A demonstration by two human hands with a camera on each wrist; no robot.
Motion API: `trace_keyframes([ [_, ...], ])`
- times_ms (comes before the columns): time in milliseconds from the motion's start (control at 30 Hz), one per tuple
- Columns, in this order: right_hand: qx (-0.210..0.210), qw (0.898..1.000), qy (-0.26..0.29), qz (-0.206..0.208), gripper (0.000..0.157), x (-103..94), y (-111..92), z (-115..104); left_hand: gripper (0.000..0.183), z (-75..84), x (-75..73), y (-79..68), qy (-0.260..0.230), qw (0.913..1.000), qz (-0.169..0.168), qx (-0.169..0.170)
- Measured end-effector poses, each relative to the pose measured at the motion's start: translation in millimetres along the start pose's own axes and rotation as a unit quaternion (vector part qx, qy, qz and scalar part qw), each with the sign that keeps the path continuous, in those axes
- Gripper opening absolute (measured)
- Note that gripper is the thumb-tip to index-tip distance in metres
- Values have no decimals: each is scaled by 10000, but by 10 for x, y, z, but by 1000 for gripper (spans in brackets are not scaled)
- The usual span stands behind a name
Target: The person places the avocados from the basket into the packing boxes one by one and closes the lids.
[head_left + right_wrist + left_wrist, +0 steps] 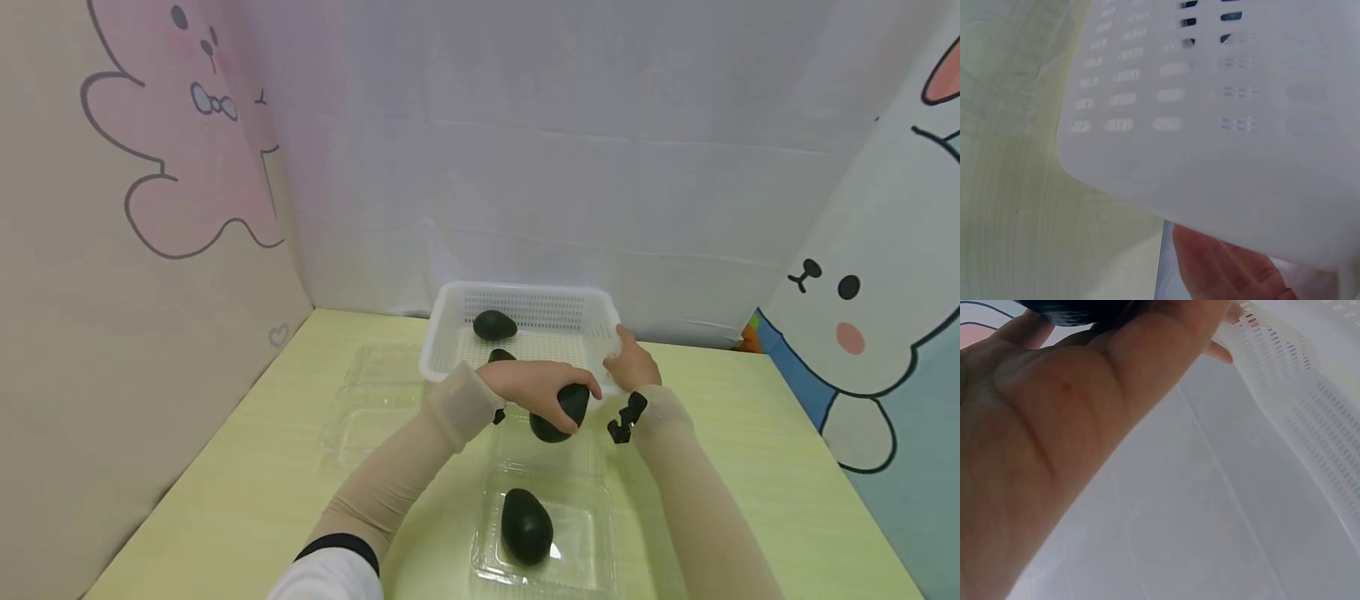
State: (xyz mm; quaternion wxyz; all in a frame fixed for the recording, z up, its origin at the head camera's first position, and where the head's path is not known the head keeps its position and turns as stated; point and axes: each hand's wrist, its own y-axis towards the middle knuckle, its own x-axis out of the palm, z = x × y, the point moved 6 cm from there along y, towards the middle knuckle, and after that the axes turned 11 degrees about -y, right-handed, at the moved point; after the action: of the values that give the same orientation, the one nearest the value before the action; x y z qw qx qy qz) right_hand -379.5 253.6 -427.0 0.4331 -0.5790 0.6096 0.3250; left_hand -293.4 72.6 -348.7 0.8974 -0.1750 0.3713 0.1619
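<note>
My left hand (534,386) grips a dark green avocado (549,428) just in front of the white basket (525,290), its fingers curled over the top. In the left wrist view, only the underside of that avocado (1075,311) shows at the upper edge. My right hand (636,367) holds the basket's right end by the rim; in the right wrist view its fingers (1229,269) lie against the basket's lower edge. Inside the basket rests one avocado (494,325), and another (501,355) is partly hidden behind my left arm. One more avocado (527,527) lies in a clear plastic clamshell box (603,533).
A second clear clamshell box (367,421) lies opened out on the pale yellow table (247,500), left of the basket. White sheeting (525,192) hangs close behind the basket. Walls with cartoon drawings flank the table on both sides.
</note>
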Motion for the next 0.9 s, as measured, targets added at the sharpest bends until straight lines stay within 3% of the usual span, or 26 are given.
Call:
trace_keyframes([
  [900, -10, 10000, -16, 41, 75, 28, 27, 34, 53, 52, 184, 43, 234, 9992, -247, 216],
])
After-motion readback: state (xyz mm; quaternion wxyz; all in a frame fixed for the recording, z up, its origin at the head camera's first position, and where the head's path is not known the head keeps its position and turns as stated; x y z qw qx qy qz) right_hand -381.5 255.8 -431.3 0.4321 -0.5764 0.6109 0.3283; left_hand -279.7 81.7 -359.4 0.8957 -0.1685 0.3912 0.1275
